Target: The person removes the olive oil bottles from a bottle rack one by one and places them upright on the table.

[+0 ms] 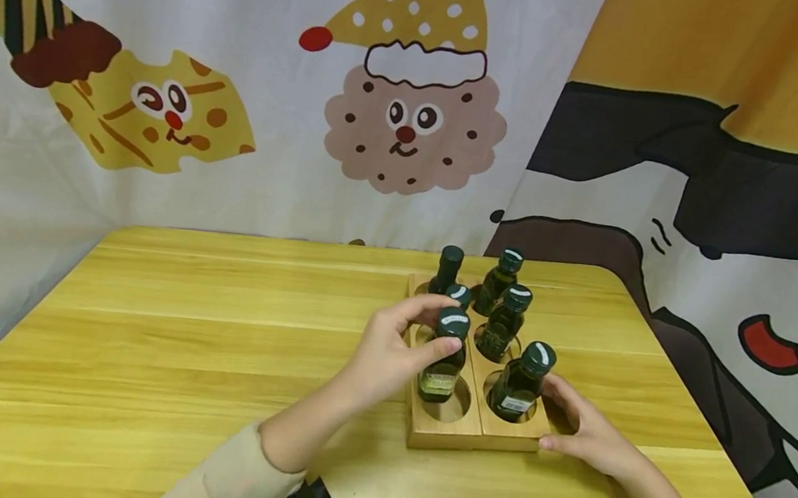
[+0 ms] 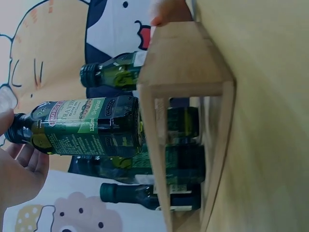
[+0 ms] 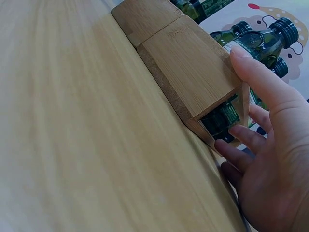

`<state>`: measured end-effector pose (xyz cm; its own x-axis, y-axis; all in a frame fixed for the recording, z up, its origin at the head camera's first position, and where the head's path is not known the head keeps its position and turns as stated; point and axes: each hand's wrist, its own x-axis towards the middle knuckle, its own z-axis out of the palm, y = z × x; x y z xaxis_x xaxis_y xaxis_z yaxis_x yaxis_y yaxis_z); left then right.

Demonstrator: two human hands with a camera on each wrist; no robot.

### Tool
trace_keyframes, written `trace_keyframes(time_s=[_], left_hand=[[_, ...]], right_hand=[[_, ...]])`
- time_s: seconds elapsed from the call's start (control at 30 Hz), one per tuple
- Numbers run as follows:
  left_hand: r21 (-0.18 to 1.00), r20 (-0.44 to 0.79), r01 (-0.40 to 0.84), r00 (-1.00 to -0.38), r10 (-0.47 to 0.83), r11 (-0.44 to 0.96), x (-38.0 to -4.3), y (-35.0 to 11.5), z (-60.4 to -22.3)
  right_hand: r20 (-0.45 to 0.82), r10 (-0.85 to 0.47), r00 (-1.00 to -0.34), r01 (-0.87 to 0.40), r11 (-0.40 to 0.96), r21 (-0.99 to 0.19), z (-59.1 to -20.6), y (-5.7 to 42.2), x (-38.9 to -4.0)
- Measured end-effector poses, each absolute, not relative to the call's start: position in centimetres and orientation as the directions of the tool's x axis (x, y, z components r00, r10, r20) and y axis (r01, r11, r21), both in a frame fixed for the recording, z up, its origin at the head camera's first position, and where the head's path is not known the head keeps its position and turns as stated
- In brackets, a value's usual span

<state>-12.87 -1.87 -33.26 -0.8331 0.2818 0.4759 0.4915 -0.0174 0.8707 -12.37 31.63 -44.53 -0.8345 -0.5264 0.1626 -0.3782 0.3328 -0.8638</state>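
Observation:
My left hand [image 1: 394, 347] pinches the cap of a dark green olive oil bottle [image 2: 79, 126] between thumb and fingers. That bottle is upright, its base over the front round hole of the left wooden bottle rack [image 1: 443, 439]; whether the base has entered the hole, I cannot tell. My right hand [image 1: 587, 433] holds the front outer corner of the right wooden bottle rack [image 1: 512, 442], its thumb on the front face and fingers along the open side. Next to that hand, another olive oil bottle [image 1: 520, 383] stands in the right rack's front hole.
The two racks touch side by side. Behind the front holes stand several more green bottles [image 1: 503, 325], including a slimmer dark-capped one [image 1: 449, 270]. A small black object [image 1: 308, 497] lies by the left sleeve on the wooden table [image 1: 176, 355]. A printed curtain [image 1: 249, 6] hangs behind.

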Motion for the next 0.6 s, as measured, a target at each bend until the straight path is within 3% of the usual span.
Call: trace_keyframes(time_s=[0.33, 0.6], left_hand=[[0.846, 0.528, 0.531, -0.821, 0.216, -0.049, -13.3, -3.6, -31.7], [0.790, 0.612, 0.609, -0.774, 0.162, -0.072, -14.4, -5.5, -30.5]], right_hand=[[0.140, -0.535, -0.833, -0.337, 0.292, -0.895, -44.2, 31.4, -12.3], [0.137, -0.535, -0.834, -0.335, 0.292, -0.896, -44.3, 31.4, -12.2]])
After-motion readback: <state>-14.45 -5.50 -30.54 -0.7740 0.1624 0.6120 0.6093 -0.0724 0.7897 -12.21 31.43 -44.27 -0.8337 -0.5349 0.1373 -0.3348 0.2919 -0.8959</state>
